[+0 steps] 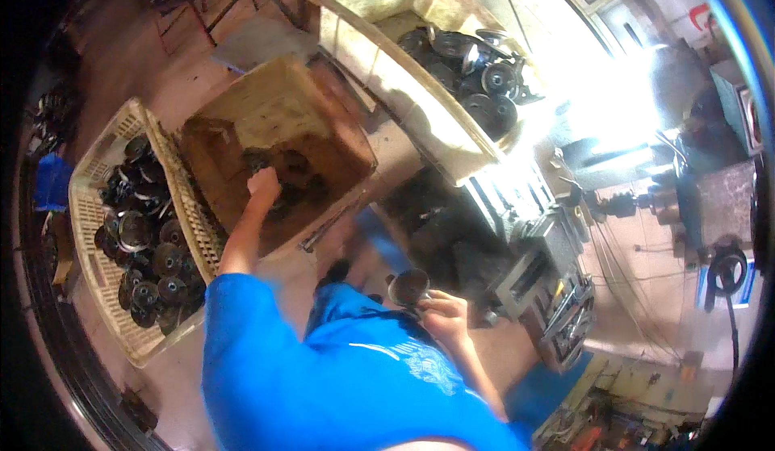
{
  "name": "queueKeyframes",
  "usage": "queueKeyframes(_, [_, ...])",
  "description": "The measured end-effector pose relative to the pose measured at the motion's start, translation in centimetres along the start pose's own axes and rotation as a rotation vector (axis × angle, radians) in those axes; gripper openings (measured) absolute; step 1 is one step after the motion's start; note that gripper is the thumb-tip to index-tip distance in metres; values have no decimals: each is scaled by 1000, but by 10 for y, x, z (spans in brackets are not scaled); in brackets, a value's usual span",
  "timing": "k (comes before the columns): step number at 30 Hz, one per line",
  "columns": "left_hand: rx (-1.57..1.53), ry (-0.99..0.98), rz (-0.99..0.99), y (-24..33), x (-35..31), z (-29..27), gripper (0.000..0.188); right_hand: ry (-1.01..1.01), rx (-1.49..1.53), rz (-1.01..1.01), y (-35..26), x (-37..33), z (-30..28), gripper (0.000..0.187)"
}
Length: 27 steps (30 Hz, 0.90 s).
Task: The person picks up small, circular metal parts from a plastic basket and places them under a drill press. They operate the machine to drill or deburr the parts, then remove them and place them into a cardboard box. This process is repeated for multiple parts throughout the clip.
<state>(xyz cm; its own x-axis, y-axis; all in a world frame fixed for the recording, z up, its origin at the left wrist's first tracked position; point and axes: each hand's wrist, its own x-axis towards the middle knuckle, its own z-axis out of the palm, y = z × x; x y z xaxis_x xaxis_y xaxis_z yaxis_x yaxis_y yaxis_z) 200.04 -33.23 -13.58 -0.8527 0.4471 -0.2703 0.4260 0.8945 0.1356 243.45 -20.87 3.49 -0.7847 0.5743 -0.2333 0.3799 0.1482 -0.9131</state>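
My left hand reaches down into a brown plastic crate, its fingers curled against dark metal parts. What lies inside those fingers is hidden. Dark round metal parts rest in the crate, right beside this hand. Close to my body, my right hand grips a round, cup-like dark metal part by its edge, open face up.
A slatted cream crate full of dark flanged metal discs stands at the left. A pale yellow bin at the back holds similar round parts. Machinery with a tray of tools stands at the right.
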Motion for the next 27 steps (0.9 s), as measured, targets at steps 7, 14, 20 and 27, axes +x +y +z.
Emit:
queueKeyframes(7, [-1468, -655, 468, 117, -111, -91, 24, 9, -44, -173, -24, 25, 0, 36])
queueKeyframes(14, [-1354, -1023, 519, 169, -189, -95, 19, 121, -88, -288, -24, 30, 1, 39])
queueKeyframes(20, [-1203, -767, 381, 156, -175, -105, 27, 182, 139, -197, -11, 22, 0, 36])
queueKeyframes(27, [-1578, -1012, 493, 180, -193, -73, 33, 113, 151, -293, -11, 35, 6, 38])
